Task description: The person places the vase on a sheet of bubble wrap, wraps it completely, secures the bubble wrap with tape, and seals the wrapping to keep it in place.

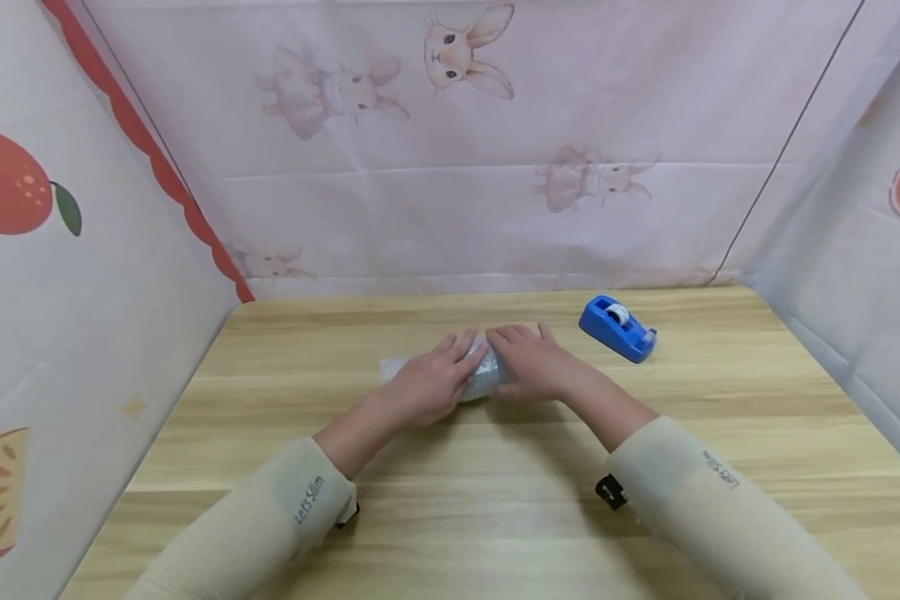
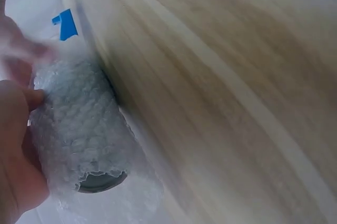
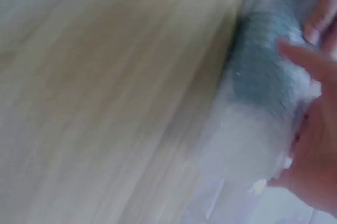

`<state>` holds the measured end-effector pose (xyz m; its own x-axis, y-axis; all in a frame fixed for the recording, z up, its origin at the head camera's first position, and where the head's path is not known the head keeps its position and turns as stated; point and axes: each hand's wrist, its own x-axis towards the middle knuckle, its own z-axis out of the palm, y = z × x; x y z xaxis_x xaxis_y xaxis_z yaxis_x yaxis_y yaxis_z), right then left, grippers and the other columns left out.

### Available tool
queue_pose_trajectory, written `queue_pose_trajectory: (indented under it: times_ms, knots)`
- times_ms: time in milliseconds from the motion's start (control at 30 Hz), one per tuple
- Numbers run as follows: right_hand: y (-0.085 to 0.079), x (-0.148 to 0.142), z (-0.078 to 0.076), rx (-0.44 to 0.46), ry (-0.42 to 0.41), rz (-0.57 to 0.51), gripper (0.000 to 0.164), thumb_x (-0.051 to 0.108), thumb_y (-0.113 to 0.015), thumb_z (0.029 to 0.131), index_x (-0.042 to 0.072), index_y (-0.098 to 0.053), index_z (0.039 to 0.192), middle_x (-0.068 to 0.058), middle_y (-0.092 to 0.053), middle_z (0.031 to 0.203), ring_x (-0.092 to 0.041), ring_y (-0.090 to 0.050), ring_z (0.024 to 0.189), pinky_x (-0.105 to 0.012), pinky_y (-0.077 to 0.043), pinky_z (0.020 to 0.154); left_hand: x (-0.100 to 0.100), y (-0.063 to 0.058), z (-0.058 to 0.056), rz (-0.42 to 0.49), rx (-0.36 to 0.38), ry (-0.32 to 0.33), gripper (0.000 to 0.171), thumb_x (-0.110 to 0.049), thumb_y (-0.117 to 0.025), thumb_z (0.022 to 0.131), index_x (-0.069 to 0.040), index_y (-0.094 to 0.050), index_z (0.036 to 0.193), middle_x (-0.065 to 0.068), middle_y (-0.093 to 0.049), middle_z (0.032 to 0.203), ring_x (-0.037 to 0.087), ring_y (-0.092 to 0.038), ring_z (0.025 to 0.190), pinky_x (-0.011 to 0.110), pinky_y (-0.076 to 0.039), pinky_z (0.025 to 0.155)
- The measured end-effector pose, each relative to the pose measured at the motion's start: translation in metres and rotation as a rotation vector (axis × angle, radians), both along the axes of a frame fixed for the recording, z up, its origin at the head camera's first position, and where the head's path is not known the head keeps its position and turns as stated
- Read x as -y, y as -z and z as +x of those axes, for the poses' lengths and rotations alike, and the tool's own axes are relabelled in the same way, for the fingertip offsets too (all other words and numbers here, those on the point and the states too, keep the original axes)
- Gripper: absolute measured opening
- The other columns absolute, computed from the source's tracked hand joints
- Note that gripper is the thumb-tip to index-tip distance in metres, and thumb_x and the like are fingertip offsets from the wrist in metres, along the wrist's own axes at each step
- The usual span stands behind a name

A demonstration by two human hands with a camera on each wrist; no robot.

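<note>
A cylinder wrapped in bubble wrap [image 1: 486, 377] lies on its side on the table. Its dark round end [image 2: 100, 183] shows through the opening of the wrap in the left wrist view. My left hand [image 1: 431, 379] grips the wrapped cylinder from the left, thumb on the near side and fingers over the top. On the right part of the roll, my right hand [image 1: 534, 362] holds it with fingers over the top and thumb low. The right wrist view shows the cylinder [image 3: 263, 71] dark greenish through the wrap, blurred. What the cylinder is cannot be told.
A blue tape dispenser [image 1: 617, 329] with a roll of tape stands at the back right of the wooden table [image 1: 487, 517]. A loose flap of bubble wrap [image 1: 392, 367] sticks out to the left. Printed cloth walls [image 1: 435, 233] close off the back and sides.
</note>
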<state>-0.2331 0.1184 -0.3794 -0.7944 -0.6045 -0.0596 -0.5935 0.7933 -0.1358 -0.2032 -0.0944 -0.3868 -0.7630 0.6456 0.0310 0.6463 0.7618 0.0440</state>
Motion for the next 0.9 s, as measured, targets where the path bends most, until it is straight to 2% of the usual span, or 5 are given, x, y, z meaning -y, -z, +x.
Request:
queue_pose_trajectory:
  times_ms: [167,400,500,700,900]
  knots:
    - [-0.005,-0.007,-0.005,0.114,-0.064,-0.164,0.062,0.038,-0.054,0.1,0.008,-0.037,0.151,-0.013,-0.038,0.155,-0.032,-0.033,0.145,-0.068,-0.018,0.113,-0.001,-0.001,0.001,0.03,0.055,-0.076,0.051,-0.033,-0.036,0.107,-0.025,-0.024,0.156,0.001,-0.015,0.165,0.033,-0.031,0.146,0.056,-0.047,0.098]
    - [-0.002,-0.011,-0.004,0.132,-0.093,-0.228,0.053,0.029,-0.048,0.104,0.009,-0.036,0.152,-0.013,-0.038,0.156,-0.033,-0.031,0.146,-0.064,-0.019,0.114,-0.003,-0.002,0.0,0.038,0.025,-0.085,0.049,-0.03,-0.037,0.107,-0.023,-0.03,0.155,0.002,-0.023,0.162,0.033,-0.038,0.142,0.053,-0.05,0.095]
    - [0.0,-0.01,-0.003,0.043,-0.079,-0.198,0.048,0.025,-0.048,0.104,0.011,-0.042,0.149,-0.01,-0.043,0.153,-0.031,-0.036,0.144,-0.061,-0.023,0.115,-0.005,-0.002,0.001,0.036,-0.009,-0.067,0.047,-0.028,-0.038,0.107,-0.02,-0.034,0.153,0.006,-0.029,0.161,0.035,-0.043,0.138,0.053,-0.052,0.091]
    - [0.005,-0.004,0.003,-0.31,-0.122,-0.113,0.038,0.021,-0.059,0.099,0.007,-0.06,0.134,-0.01,-0.06,0.137,-0.029,-0.054,0.129,-0.05,-0.038,0.11,-0.008,0.001,0.002,0.049,-0.069,-0.077,0.045,-0.025,-0.039,0.107,-0.016,-0.04,0.151,0.011,-0.037,0.156,0.036,-0.049,0.133,0.052,-0.053,0.09]
    - [0.004,0.001,0.015,-0.295,-0.13,-0.056,0.059,0.031,-0.062,0.097,0.001,-0.046,0.144,-0.015,-0.052,0.144,-0.031,-0.053,0.13,-0.046,-0.043,0.106,-0.011,0.004,0.003,0.132,-0.128,-0.08,0.044,-0.019,-0.046,0.104,-0.005,-0.043,0.146,0.018,-0.055,0.14,0.034,-0.061,0.119,0.047,-0.057,0.08]
